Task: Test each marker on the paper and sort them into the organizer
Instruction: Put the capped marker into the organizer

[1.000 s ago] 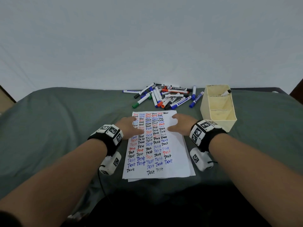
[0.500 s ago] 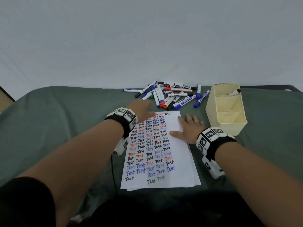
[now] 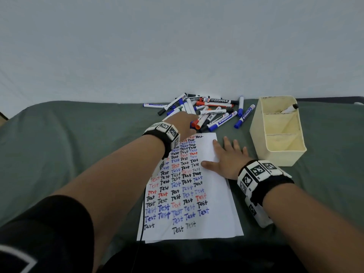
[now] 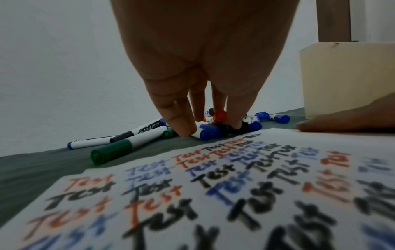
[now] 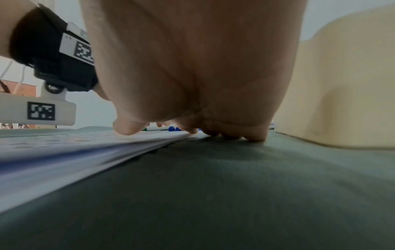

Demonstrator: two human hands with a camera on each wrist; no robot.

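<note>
Fingertips (image 4: pixel 183 130) of my left hand (image 3: pixel 184 124) reach into marker pile (image 3: pixel 208 113), touching blue-capped marker (image 4: pixel 208 132); nothing gripped yet, grip narrow, fingers extended. My right hand (image 3: pixel 228 158) lies flat, fingers spread, pinning paper (image 3: pixel 216 223) edge on green-covered table (image 3: pixel 78 144). Progress early: one marker (image 3: pixel 289 108) in organizer (image 3: pixel 283 154) far compartment, pile left.

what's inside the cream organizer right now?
The cream plastic organizer holds one white marker with a black cap, leaning in its far compartment. The middle and near compartments show nothing, though the near wall hides part of the near compartment's floor.
</note>
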